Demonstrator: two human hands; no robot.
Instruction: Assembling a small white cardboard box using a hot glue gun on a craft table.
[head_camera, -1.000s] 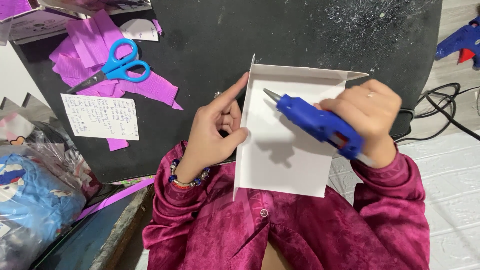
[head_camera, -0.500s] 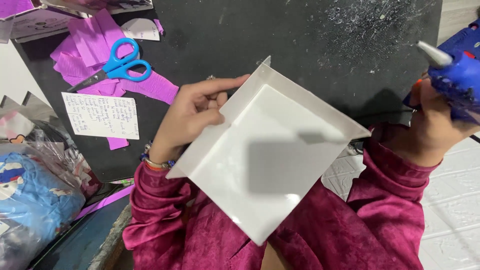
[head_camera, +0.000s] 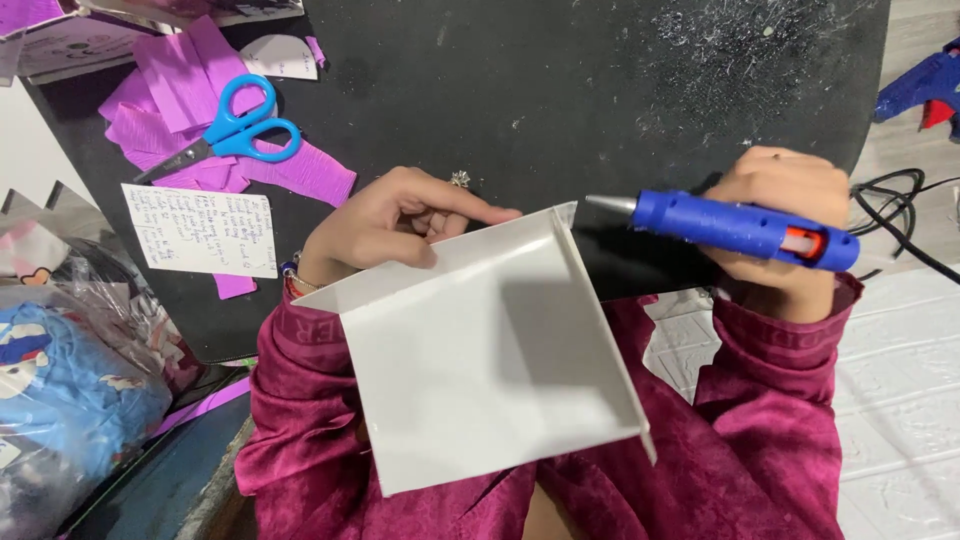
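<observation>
Card tray (head_camera: 490, 370), mid-frame, looks light, stiff, easily creased; best pinched at its upper rim, where left hand (head_camera: 385, 225) grips it. Right hand (head_camera: 775, 215) clutches glue gun (head_camera: 725, 225), centre right.

blue scissors (head_camera: 238, 132), purple paper scraps (head_camera: 170, 90), handwritten note (head_camera: 203, 229), black table (head_camera: 560, 90)

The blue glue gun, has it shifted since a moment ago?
Yes. The blue glue gun came back left from the frame's right edge toward the white card, over the black table.
</observation>
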